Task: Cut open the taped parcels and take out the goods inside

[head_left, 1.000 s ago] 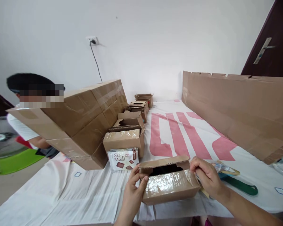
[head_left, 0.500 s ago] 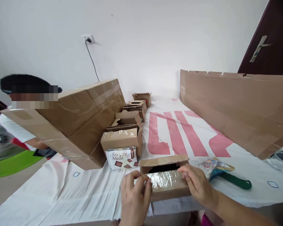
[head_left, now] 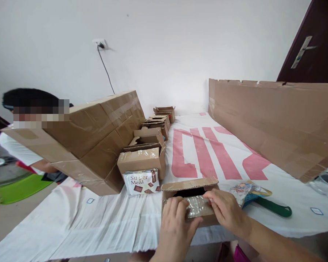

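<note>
A small cardboard box (head_left: 207, 220) stands at the table's near edge, its top partly open with a dark inside. The back flap is raised, and shiny tape covers the front flap. My left hand (head_left: 177, 222) lies over the front left of the box, fingers curled on the taped flap and thumb along the front. With thumb and fingers closed, my right hand (head_left: 226, 209) grips the right end of that flap. Close to the left stands a white packet labelled "Super Meal" (head_left: 141, 182). A green-handled tool (head_left: 273, 207) and a printed plastic packet (head_left: 242, 191) lie beyond my right hand.
Several open cardboard boxes (head_left: 142, 160) line up toward the wall. A large cardboard partition (head_left: 98, 145) rises left of them, with a person (head_left: 22, 145) behind it. Another cardboard panel (head_left: 270, 120) stands at right. A white cloth with pink print (head_left: 84, 225) covers the table.
My left hand has moved right and inward, from the box's left corner onto its front flap. My right hand stays at the flap's right end, shifted slightly inward.
</note>
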{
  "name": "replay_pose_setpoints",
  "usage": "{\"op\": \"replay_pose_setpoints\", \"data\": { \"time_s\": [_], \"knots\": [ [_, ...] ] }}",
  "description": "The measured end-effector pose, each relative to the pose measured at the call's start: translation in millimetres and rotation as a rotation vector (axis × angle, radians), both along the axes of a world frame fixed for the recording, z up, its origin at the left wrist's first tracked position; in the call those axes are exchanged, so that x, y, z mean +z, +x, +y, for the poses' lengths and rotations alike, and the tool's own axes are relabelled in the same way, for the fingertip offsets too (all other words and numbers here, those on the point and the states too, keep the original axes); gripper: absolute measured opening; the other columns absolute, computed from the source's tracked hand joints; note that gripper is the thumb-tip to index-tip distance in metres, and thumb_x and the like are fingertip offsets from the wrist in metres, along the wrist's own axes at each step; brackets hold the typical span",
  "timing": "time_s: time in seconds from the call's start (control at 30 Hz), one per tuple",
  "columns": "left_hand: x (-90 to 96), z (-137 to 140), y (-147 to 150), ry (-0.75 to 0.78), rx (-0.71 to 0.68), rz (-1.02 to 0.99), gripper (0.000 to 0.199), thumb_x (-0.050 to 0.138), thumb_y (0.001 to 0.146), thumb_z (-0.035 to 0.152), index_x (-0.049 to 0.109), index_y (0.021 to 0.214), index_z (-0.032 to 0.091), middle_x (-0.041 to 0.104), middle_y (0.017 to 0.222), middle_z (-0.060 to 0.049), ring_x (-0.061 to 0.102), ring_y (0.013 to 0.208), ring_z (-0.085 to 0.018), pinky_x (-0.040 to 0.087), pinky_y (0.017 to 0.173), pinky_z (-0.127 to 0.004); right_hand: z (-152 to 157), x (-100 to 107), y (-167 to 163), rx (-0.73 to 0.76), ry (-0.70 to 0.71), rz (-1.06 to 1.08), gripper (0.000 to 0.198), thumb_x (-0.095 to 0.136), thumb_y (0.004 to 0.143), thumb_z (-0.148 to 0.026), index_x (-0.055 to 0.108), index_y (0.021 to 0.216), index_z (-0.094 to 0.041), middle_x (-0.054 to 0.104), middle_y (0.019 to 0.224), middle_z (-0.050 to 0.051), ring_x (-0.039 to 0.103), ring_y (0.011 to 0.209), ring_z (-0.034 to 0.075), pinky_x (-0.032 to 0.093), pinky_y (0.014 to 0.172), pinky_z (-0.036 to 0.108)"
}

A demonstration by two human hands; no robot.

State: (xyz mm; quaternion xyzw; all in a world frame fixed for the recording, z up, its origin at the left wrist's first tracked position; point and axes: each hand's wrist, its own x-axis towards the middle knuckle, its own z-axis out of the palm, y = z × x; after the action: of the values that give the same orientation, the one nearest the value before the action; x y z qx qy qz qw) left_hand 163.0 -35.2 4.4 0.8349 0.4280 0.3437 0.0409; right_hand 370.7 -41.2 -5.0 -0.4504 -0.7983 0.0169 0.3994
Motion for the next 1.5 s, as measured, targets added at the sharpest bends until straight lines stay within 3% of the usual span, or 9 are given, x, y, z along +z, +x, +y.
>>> {"op": "replay_pose_setpoints", "data": {
  "time_s": [0.1,0.2,0.33,0.5,0.83,1.5],
  "knots": [
    [9.6,8.7,-8.0,-0.080,0.015,0.004,0.007,0.053,0.089,0.025,0.055,0.094,0.020,0.061,0.094,-0.007,0.057,0.088,-0.022,0.047,0.075,-0.035,0.2,-0.2,-1.0,-0.005,0.006,-0.012,0.023,0.035,0.091,-0.010,0.054,0.100,-0.020,0.061,0.076,0.003,0.058,0.067,0.016,0.043,0.062,0.027],
    [17.4,17.7,-10.7,-0.077,0.080,0.128,0.016,0.045,0.090,0.016,0.061,0.092,0.021,0.065,0.091,-0.006,0.058,0.087,-0.024,0.045,0.075,-0.039,0.1,-0.2,-1.3,-0.008,0.007,-0.006,0.023,0.036,0.091,-0.010,0.054,0.100,-0.020,0.061,0.075,0.002,0.059,0.067,0.016,0.043,0.062,0.027],
    [18.7,21.3,-5.1,-0.098,0.106,0.243,0.021,0.047,0.086,0.010,0.064,0.090,0.022,0.067,0.088,-0.005,0.058,0.087,-0.025,0.042,0.076,-0.040,-0.8,0.0,-0.9,0.002,0.002,0.011,0.023,0.036,0.094,-0.012,0.055,0.103,-0.020,0.061,0.073,0.001,0.059,0.065,0.015,0.043,0.061,0.026],
    [15.5,22.5,-2.2,-0.109,0.077,0.223,0.019,0.048,0.087,0.012,0.064,0.090,0.022,0.067,0.089,-0.005,0.059,0.085,-0.024,0.042,0.075,-0.038,-1.5,1.4,-1.1,0.008,0.018,0.038,0.021,0.035,0.096,-0.015,0.054,0.104,-0.020,0.060,0.069,0.000,0.058,0.063,0.014,0.043,0.060,0.026],
    [14.3,34.6,6.5,-0.009,0.105,0.370,0.020,0.047,0.084,0.005,0.056,0.074,0.020,0.062,0.075,-0.003,0.057,0.071,-0.022,0.038,0.068,-0.034,-1.5,3.2,-3.2,-0.024,0.049,0.020,0.022,0.036,0.095,-0.014,0.056,0.100,-0.021,0.061,0.071,0.001,0.059,0.064,0.015,0.043,0.060,0.026],
    [12.5,31.9,1.3,0.126,0.044,0.364,0.020,0.046,0.081,0.004,0.049,0.073,0.022,0.057,0.072,-0.002,0.054,0.060,-0.018,0.037,0.057,-0.031,-2.2,0.9,-4.8,-0.017,0.036,0.013,0.024,0.037,0.091,-0.010,0.057,0.099,-0.020,0.059,0.071,0.002,0.056,0.064,0.015,0.043,0.059,0.026]
  ]
}}
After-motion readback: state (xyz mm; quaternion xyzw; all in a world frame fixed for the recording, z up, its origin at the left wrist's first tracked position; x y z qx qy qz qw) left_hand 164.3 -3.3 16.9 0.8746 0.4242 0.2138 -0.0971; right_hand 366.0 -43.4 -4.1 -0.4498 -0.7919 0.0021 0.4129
